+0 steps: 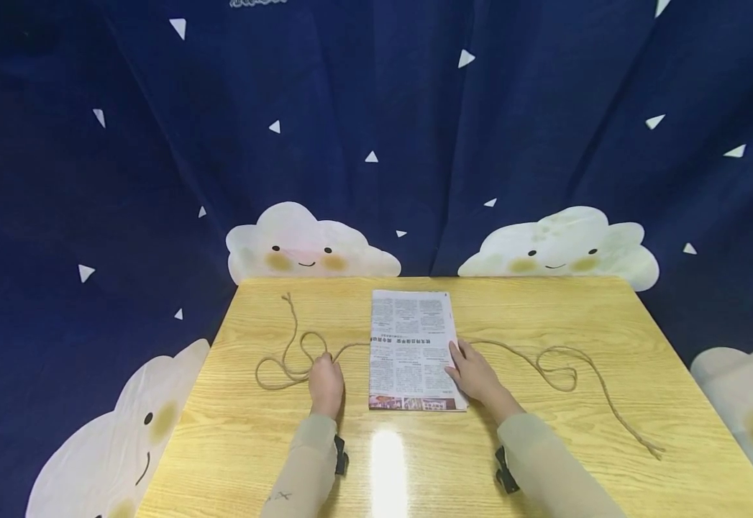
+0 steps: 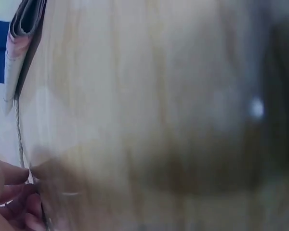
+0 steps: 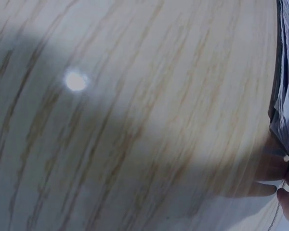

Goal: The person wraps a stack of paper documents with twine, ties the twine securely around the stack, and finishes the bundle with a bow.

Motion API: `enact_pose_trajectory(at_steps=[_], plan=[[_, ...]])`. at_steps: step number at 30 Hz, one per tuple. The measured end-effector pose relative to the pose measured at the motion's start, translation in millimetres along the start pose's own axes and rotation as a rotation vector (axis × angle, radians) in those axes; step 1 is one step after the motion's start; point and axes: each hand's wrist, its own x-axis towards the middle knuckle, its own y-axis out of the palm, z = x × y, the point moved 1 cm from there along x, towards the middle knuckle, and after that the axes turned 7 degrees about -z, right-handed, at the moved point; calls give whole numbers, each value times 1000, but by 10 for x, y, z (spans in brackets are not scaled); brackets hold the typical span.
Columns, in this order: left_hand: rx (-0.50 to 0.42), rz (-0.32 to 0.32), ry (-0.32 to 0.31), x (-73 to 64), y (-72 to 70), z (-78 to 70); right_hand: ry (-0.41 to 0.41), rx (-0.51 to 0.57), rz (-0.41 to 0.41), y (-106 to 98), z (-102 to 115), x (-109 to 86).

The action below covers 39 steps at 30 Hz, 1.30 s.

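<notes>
Navy curtain with white smiling clouds (image 1: 350,93), yellow wood-grain table (image 1: 531,309), folded grey-white printed newspaper (image 1: 411,352) toward twelve o'clock, right hand (image 1: 477,375) touching the newspaper's three o'clock edge, grip unclear, left hand (image 1: 326,386) near nine o'clock pinching thin brown rope (image 1: 353,344) looped on both sides

- A yellowish wood-grained desk (image 1: 221,446) is seen, its glossy top marked by a bright reflection (image 1: 388,475) near the front.
- A dark blue curtain (image 1: 350,86) is draped behind the desk and along both sides, and is dotted with white triangles (image 1: 466,58).
- Two smiling white clouds (image 1: 311,244) with yellow cheeks are printed just above the desk's far edge.
- A larger smiling cloud (image 1: 111,432) is shown at left; another cloud (image 1: 732,385) is cropped at right.
</notes>
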Motion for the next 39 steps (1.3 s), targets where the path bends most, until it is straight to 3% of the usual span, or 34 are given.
enact_pose_trajectory(at_steps=[9,12,14,17,19,22,26,29,31,34,36,39], plan=[[201,79,-69,38,-31,28,-2,3,-1,4,-1,-2],[191,82,-71,59,-46,22,-2,-2,-4,6,-7,-2],[116,48,-54,78,-59,14,2,2,-5,5,-6,-1],[-68,-15,-45,121,-69,-1,13,9,-1,-2,-3,0],[-213,-52,-80,156,-69,-11,13,8,2,-7,1,-1],[-432,-119,-212,208,-53,-30,12,9,3,-10,4,-5],[-750,-263,-421,285,-3,-104,13,20,0,-8,6,-6],[-991,-331,-503,349,24,-228,13,19,0,-4,5,-4],[-1138,-334,-526,387,39,-328,12,14,-2,-5,5,-3],[-1260,-284,-552,424,58,-482,12,19,-4,-7,6,-5],[-1287,-258,-554,446,95,-578,12,23,-7,-10,10,-8],[-1278,-233,-504,486,188,-716,12,29,-10,-12,8,-11]])
